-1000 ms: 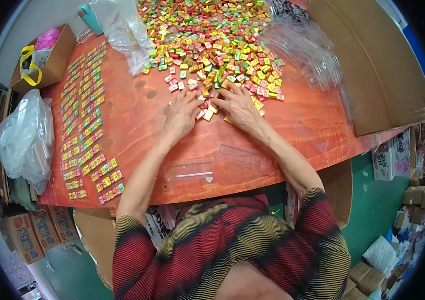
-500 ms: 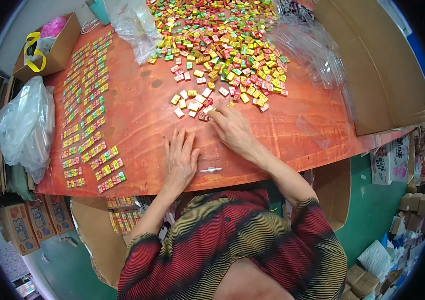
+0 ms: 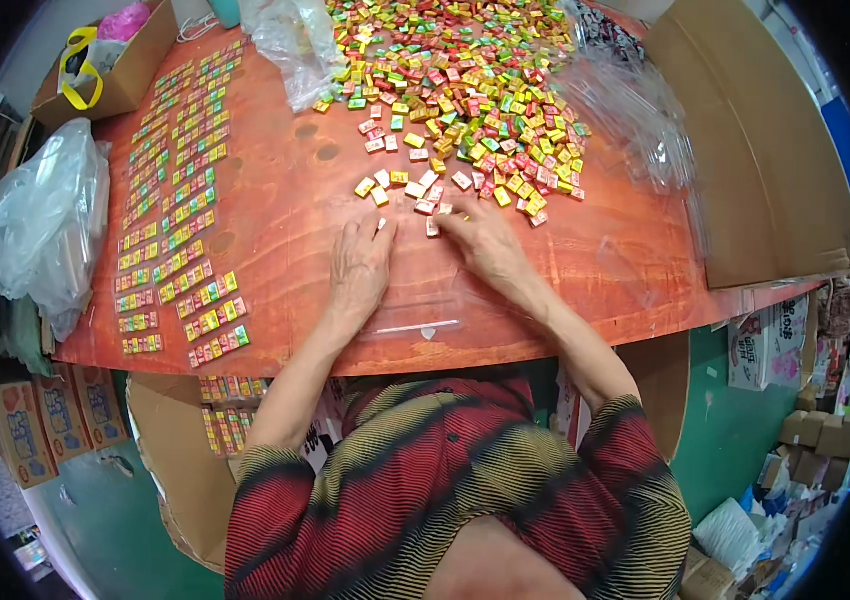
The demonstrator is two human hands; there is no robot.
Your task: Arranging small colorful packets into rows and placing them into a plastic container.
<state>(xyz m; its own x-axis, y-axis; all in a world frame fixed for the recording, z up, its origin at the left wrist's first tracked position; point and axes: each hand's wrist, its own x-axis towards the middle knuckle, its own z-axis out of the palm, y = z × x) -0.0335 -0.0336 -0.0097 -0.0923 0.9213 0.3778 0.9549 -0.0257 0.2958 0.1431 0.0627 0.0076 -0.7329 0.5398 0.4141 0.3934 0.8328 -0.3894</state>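
Observation:
My left hand (image 3: 360, 268) rests on the red table with its fingers bent. A small pale box (image 3: 382, 225) shows at its thumb and fingertips. To the right, my right hand (image 3: 488, 245) is closed, its fingertips on a small red-and-white box (image 3: 433, 228). Just beyond both hands lie several loose small boxes (image 3: 398, 178) in yellow, white and red. Farther off spreads a big heap of such boxes (image 3: 465, 85), red, yellow, green and orange. A thin white strip (image 3: 417, 326) lies between my forearms, close to the table's near edge.
Rows of small boxes in strips (image 3: 185, 255) line the table's left side. Clear plastic bags lie by the heap (image 3: 290, 55) and at the left edge (image 3: 50, 220). A large carton (image 3: 755, 150) stands at the right, and an open carton (image 3: 180, 470) sits below the near edge.
My left hand has gone from lying flat with fingers stretched to bent fingers with a small box at their tips, farther forward. My right hand has shifted slightly right. The whole view has shifted.

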